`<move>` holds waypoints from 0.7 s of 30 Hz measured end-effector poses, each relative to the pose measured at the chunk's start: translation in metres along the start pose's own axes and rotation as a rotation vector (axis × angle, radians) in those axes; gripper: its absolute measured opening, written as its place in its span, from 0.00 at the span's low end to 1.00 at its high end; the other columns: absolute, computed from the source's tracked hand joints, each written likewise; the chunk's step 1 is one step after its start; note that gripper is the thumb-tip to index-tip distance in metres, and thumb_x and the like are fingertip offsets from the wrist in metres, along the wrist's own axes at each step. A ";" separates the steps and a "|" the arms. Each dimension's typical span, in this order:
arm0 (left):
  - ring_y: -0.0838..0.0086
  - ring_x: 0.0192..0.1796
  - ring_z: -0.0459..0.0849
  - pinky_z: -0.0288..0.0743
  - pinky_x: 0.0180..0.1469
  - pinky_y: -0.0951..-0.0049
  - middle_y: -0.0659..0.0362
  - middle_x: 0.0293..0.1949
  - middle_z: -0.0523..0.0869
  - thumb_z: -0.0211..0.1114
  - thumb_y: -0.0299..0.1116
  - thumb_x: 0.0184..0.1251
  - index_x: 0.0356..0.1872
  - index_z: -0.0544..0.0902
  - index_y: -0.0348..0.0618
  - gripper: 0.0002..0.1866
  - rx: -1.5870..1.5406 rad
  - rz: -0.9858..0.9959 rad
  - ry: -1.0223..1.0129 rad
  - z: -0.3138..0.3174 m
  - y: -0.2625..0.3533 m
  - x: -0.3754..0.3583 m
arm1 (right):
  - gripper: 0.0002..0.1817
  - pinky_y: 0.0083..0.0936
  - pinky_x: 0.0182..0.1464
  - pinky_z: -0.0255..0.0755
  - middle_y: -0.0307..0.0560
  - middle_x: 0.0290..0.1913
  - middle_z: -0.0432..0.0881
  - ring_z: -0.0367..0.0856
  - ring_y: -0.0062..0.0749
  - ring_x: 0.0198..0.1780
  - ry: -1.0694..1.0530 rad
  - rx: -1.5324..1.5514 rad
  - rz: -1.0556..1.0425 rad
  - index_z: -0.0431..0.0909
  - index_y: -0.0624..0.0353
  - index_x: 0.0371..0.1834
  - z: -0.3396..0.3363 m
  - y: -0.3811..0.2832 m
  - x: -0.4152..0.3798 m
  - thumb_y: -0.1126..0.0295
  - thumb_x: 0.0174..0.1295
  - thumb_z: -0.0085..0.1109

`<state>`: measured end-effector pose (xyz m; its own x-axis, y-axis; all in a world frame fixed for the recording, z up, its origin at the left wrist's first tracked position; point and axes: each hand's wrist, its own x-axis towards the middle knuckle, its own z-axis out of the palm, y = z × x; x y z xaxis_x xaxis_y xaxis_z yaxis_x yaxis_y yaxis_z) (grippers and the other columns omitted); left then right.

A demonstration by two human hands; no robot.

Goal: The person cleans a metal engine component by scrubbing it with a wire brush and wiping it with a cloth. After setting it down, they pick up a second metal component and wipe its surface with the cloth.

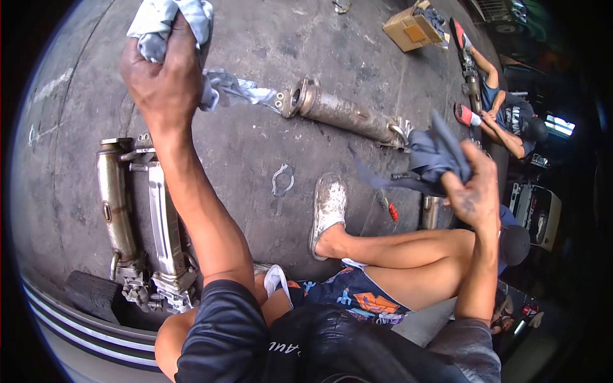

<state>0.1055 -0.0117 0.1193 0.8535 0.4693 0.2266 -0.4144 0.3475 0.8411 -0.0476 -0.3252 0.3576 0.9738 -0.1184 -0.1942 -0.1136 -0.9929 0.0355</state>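
My left hand point(165, 83) is raised at the upper left, its fingers closed around a pale blue rag point(167, 22). A loose strip of pale cloth point(239, 87) trails behind it toward the flanged end of a metal pipe unit point(348, 115) on the floor. On the right, my right hand point(477, 191) grips a dark grey-blue rag point(437, 156), blurred at its edges, with a strip hanging to the left. This rag overlaps the far end of the pipe unit in view. A ring-shaped metal clamp point(282, 180) lies flat between my hands.
Two more metal pipe units point(115, 204) stand at the left near a black block point(92, 297) and a striped edge. A cardboard box point(412, 30) of cloths sits at the top. Another person point(511, 121) sits at the right with a metal part. My shoe point(330, 204) rests mid-floor.
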 end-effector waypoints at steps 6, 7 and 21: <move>0.71 0.50 0.91 0.89 0.45 0.75 0.44 0.53 0.89 0.61 0.32 0.78 0.64 0.78 0.29 0.20 0.486 -0.243 -0.638 -0.104 0.061 0.075 | 0.11 0.29 0.37 0.72 0.48 0.26 0.76 0.74 0.31 0.29 -0.080 0.200 -0.060 0.78 0.67 0.37 0.002 0.009 0.023 0.73 0.52 0.60; 0.70 0.51 0.90 0.89 0.43 0.75 0.42 0.56 0.86 0.59 0.37 0.80 0.65 0.77 0.30 0.22 0.312 -0.461 -0.738 -0.117 0.059 0.077 | 0.11 0.28 0.39 0.72 0.46 0.27 0.77 0.75 0.28 0.31 -0.107 0.202 -0.019 0.78 0.66 0.38 -0.001 0.012 0.029 0.72 0.53 0.60; 0.54 0.64 0.85 0.79 0.65 0.60 0.45 0.59 0.88 0.84 0.46 0.45 0.58 0.87 0.40 0.36 0.864 -0.473 -1.870 0.066 -0.097 -0.169 | 0.30 0.21 0.61 0.71 0.42 0.38 0.87 0.84 0.24 0.47 0.110 0.736 0.169 0.76 0.73 0.65 -0.038 0.035 0.051 0.67 0.60 0.61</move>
<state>0.0220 -0.1782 0.0322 0.2775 -0.8830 -0.3784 -0.3768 -0.4624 0.8026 0.0054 -0.3655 0.3859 0.9410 -0.3063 -0.1439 -0.3276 -0.7179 -0.6143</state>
